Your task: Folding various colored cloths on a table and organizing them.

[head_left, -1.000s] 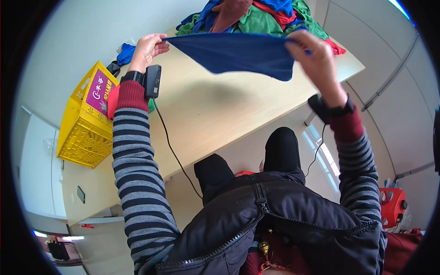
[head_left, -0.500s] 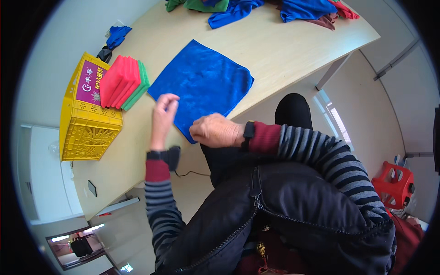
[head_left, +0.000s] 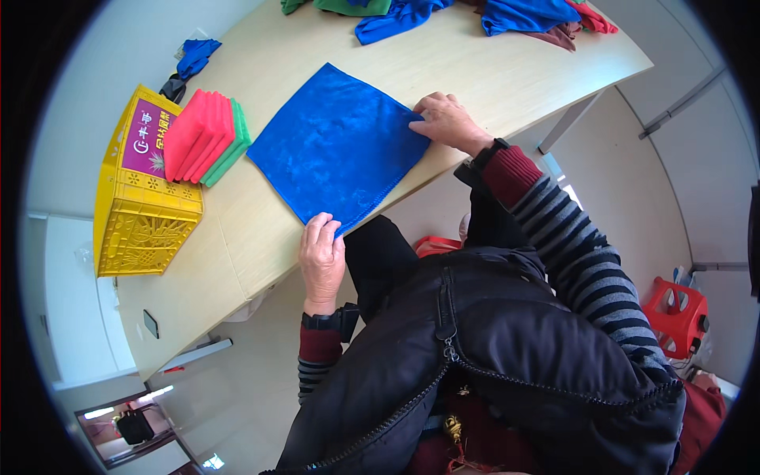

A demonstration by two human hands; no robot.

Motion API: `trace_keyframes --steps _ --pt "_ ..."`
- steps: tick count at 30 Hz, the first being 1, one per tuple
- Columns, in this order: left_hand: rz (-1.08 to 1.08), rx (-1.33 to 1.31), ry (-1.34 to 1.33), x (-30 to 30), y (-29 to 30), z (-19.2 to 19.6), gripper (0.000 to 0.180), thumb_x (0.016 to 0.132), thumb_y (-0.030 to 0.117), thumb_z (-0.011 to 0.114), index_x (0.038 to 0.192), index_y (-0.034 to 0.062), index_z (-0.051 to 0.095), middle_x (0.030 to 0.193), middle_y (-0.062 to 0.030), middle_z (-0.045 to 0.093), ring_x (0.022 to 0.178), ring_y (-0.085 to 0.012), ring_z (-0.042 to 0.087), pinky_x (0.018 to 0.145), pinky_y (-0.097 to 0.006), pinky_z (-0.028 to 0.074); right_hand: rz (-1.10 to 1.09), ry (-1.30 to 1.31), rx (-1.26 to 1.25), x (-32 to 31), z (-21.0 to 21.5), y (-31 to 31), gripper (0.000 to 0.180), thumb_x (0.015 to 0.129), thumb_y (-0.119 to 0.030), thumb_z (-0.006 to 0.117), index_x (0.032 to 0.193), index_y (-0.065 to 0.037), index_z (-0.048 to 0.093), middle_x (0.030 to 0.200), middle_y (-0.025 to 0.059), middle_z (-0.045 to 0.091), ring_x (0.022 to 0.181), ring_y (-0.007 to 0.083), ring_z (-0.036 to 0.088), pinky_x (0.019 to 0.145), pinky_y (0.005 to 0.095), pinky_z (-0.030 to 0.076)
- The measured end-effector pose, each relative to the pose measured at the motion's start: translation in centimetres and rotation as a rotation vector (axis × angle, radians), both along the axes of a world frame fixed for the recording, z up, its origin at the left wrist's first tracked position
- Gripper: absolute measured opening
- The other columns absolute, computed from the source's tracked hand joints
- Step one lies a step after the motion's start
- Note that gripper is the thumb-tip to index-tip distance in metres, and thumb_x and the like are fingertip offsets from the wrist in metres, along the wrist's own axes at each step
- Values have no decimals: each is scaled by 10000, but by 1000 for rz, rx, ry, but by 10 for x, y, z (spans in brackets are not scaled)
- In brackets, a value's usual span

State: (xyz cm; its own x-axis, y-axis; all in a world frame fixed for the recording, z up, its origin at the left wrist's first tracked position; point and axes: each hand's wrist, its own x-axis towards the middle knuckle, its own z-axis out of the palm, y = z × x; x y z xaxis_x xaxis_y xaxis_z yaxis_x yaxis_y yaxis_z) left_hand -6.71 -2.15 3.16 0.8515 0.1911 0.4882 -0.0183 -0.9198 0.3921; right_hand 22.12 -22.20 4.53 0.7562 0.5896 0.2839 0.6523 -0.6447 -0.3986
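A blue cloth [head_left: 336, 142] lies spread flat as a square on the light wooden table [head_left: 491, 75]. My left hand [head_left: 321, 257] rests on the cloth's near corner at the table's front edge, fingers pinching it. The cloth's right corner is under my right hand [head_left: 443, 120], which presses on it with the fingers. A stack of folded red and green cloths [head_left: 204, 136] sits just left of the blue cloth.
A yellow plastic crate [head_left: 142, 202] stands on the table's left part beside the stack. A heap of loose blue, green and red cloths [head_left: 467, 12] lies at the far edge. A dark phone [head_left: 150, 323] lies near the left end. A red stool [head_left: 673, 313] stands at right.
The blue cloth, held up in the air a second ago, now lies flat on the table. Both hands have moved apart from its middle to its near and right corners.
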Motion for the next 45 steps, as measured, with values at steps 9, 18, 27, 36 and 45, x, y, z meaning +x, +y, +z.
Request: trace_keyframes --steps 9,18,27,36,45 --pt "20 7 -43 -4 8 -6 268 760 -103 703 997 12 651 1072 -142 669 1005 -344 663 864 -420 544 118 642 8 11 22 2 321 897 -309 679 1080 -51 726 929 133 718 865 249 672 830 338 542" --pt "53 31 -49 -7 4 -4 250 756 -97 717 972 13 656 1056 -143 673 985 -342 666 853 -415 548 105 573 -60 6 23 -4 231 920 -244 632 935 -31 720 753 77 676 691 177 634 702 304 529" --pt "60 52 -77 -13 1 -4 238 751 -90 728 953 16 657 1043 -143 674 966 -340 668 839 -417 553 133 786 30 -3 24 -7 180 915 -181 626 887 -20 701 648 52 635 551 145 601 553 278 509" --pt "29 98 -13 -20 18 4 184 765 -28 741 919 36 664 1019 -125 679 944 -329 667 809 -408 550 10 890 290 -12 10 -13 113 915 -121 670 899 -12 691 741 43 665 618 109 621 583 254 519" --pt "-104 -124 210 74 74 51 134 902 171 672 882 39 656 950 -138 671 893 -356 655 768 -413 522 -27 522 297 -41 -5 -22 133 895 -72 660 1002 4 638 738 68 654 639 153 634 608 291 522"
